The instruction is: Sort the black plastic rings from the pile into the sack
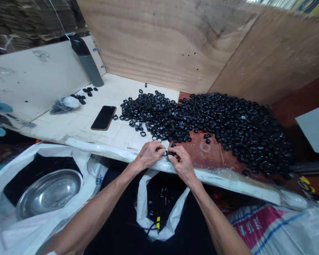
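Along the surface's front edge (228,180), my left grip (150,153) and right grip (183,161) pinch a small black part (169,153), which a slack pinch could drop into the open bag (141,203) below.

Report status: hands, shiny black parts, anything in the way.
Right hand pinching small black piece at white table edge; left hand beside it, hold unclear. Heap of shiny black parts beyond both. Black rectangular phone leftward, not obstructing.

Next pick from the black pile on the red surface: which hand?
Right hand, probably: it's nearer that black pile; the left hand sits farther off. But the right seems to pinch a small black part, so free it first.
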Motion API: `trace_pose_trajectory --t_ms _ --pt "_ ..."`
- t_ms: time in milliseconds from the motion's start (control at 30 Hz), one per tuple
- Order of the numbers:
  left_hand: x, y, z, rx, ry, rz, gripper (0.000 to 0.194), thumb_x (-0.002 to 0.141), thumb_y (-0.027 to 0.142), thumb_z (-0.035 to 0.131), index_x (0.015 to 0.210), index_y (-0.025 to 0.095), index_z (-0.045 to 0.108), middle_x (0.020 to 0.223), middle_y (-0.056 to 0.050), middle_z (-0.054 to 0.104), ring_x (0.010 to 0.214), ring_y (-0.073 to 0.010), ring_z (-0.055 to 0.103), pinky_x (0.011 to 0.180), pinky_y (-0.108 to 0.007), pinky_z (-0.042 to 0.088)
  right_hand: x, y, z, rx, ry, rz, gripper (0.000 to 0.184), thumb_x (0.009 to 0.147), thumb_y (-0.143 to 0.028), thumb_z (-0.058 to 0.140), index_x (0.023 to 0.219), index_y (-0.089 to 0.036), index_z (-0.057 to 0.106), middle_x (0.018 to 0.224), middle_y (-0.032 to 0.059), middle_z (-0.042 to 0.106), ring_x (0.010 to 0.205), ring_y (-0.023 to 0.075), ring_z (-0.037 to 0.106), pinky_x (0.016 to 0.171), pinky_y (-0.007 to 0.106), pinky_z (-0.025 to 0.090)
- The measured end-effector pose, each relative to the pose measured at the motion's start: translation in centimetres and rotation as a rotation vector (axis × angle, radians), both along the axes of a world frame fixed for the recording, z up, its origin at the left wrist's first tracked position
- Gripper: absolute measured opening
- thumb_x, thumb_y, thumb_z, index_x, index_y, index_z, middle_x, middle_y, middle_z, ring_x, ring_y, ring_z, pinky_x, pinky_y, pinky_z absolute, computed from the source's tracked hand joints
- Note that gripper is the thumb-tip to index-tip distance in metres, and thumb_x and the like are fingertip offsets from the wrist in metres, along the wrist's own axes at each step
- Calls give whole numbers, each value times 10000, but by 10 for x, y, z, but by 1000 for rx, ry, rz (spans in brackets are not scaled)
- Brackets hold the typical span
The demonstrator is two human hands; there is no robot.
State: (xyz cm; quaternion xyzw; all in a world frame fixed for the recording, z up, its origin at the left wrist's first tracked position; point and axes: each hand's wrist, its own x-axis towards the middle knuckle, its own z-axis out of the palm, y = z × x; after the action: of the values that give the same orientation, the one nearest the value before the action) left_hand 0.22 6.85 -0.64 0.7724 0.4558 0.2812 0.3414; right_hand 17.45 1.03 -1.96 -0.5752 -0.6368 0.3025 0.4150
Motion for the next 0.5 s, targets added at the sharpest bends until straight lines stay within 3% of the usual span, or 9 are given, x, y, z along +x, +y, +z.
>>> trace_pose_trajectory --t_ms 167,367,500 --pt "-10 -4 -5 -99 -116 -10 246 816 181 578 1043 154 669 925 -31 694 751 -139 652 681 -239 525 2 -4 0 20 25 -24 210 881 -238 574 1040 -206 707 1040 56 596 749 150 584 645 263 489" --pt "-1 -10 -16 153 9 -43 206 812 158 598 1013 189 631 895 -20 643 748 -146 615 761 -287 522 -1 -8 -3 50 65 -59 237 902 -262 574 1120 -210 653 1035 56 637 760 164 628 703 290 517" --pt "-3 -16 -18 170 -69 -43 246 800 183 629 1043 202 595 919 -16 659 795 -152 641 764 -277 543 -4 -8 -3 96 26 -32 179 903 -272 585 1049 -210 669 992 54 657 823 186 641 750 300 522"
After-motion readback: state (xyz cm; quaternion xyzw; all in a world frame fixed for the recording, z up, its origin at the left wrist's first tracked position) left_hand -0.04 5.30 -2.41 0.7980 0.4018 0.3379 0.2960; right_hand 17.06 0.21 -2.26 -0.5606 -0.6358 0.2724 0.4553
